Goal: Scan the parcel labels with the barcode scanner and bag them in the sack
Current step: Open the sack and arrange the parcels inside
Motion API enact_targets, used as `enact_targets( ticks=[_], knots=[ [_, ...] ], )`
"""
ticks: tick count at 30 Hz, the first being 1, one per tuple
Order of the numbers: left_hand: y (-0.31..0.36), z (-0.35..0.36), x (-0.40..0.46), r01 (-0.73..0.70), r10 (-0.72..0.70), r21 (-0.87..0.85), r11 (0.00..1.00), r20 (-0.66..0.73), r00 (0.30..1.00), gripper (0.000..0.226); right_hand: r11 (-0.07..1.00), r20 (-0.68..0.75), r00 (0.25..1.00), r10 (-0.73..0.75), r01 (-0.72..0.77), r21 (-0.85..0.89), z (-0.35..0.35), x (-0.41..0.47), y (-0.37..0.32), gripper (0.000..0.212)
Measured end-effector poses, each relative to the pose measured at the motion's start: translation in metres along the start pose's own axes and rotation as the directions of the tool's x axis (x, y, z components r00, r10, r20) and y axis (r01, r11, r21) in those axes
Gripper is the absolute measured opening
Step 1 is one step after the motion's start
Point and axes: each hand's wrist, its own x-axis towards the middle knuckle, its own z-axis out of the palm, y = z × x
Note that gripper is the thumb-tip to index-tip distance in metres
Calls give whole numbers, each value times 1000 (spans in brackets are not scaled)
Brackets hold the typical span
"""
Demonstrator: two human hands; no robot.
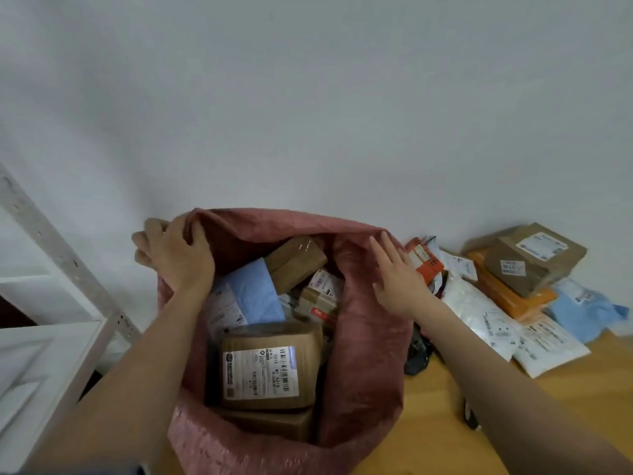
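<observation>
The pink sack [359, 337] stood on the wooden floor [445, 423] against the white wall [308, 97], mouth wide open and already well loaded. A brown box [263, 368] sat on top near the front with its label face up, a light blue mailer [250, 293] and another taped box [294, 262] further back.

The left hand [178, 255] gripped the far left rim, fingers curled over the fabric and clamped on it. The right hand [397, 279] was flat against the right rim, fingers straight and slightly apart, holding nothing.

To me it looked like the sack mouth was being spread for the next parcel. Tip for doing that well: hold the left grip firm, because the woven fabric looked floppy and would probably fold in, and push the right side outward rather than down so the opening stays round.

The unbagged pile [513, 293] lay just to the right on the floor: boxes, white and orange mailers, a blue one. Couldn't spot the scanner anywhere. A white shelf frame [68, 269] stood off to the left.
</observation>
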Motion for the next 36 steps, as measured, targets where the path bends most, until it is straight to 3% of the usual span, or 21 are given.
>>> enact_targets(
  ticks=[2,5,10,15,20,24,27,31,36],
  knots=[
    [0,4,0,66,-67,16,998,89,994,29,1000,-8,1000,-17,17,12,1,2,-3,86],
    [-13,11,-17,25,-34,51,998,195,980,27,1000,73,997,5,-6,15,7,3,-4,82],
    [-16,6,-36,7,-18,44,999,233,972,59,999,162,986,36,-35,-14,16,2,1,70],
    [-5,-10,-47,-129,105,79,988,259,960,68,999,248,969,-14,22,-29,10,10,-1,50],
    [29,-21,-69,-194,168,106,975,215,962,59,993,267,957,-114,116,8,-5,6,14,41],
    [75,-12,-103,-175,158,81,981,181,971,53,967,225,949,-220,183,175,-32,-13,57,37],
    [118,8,-142,-176,168,32,984,178,970,49,953,199,960,-199,143,267,-51,-30,105,33],
    [164,35,-201,-222,220,-13,975,211,952,44,966,249,955,-161,101,238,-57,-45,167,35],
    [193,61,-258,-262,258,-35,964,348,901,37,968,349,933,-92,2,250,-45,-61,225,34]
  ],
)
